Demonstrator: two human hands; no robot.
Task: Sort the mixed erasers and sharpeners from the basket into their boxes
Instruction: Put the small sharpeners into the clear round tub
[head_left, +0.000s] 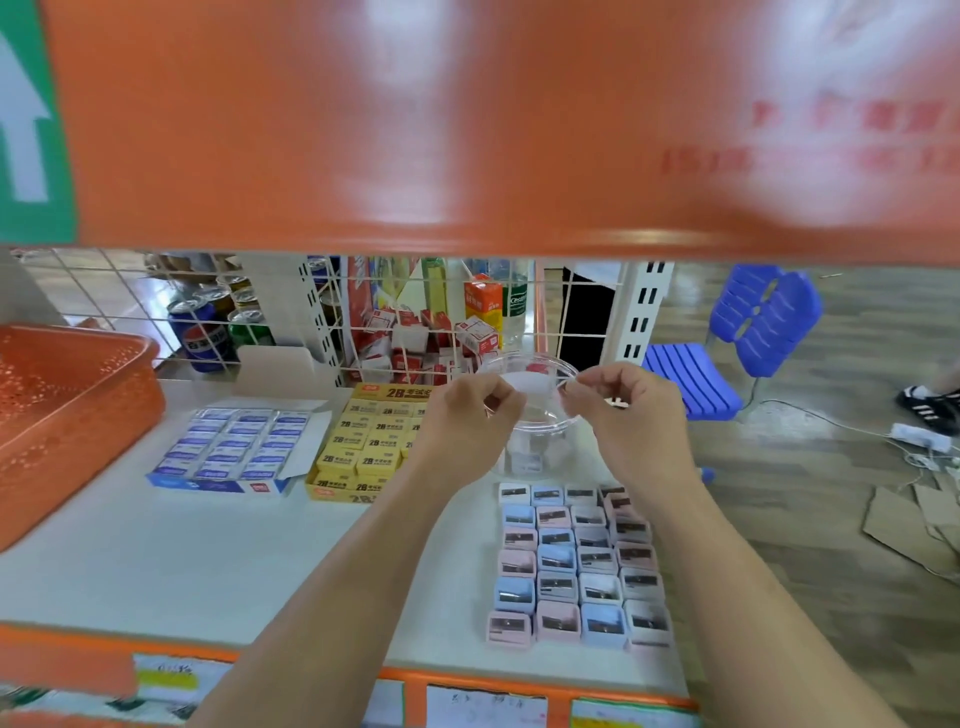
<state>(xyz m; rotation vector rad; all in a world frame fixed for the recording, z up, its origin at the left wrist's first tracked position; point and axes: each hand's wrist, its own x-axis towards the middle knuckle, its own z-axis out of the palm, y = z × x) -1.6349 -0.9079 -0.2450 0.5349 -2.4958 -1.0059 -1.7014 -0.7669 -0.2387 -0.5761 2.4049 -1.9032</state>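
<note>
Head view: left hand (467, 415) and right hand (623, 410) hold a clear tub (537, 421), fingers (498, 402) pinching its rim, behind sharpeners (576, 566) in rows on the shelf (208, 561). Erasers (234, 441) sit boxed, with the basket (78, 395) at left. The thin rim may slip from the pinch, so the tub could tip and scatter the rows.

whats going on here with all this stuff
A person is sorting stationery on a white shelf. The left hand and right hand pinch the rim of a clear round tub near the back. Erasers fill a blue box and a yellow box, pastel sharpeners sit in rows on the shelf, and the orange basket stands at the left.
</note>
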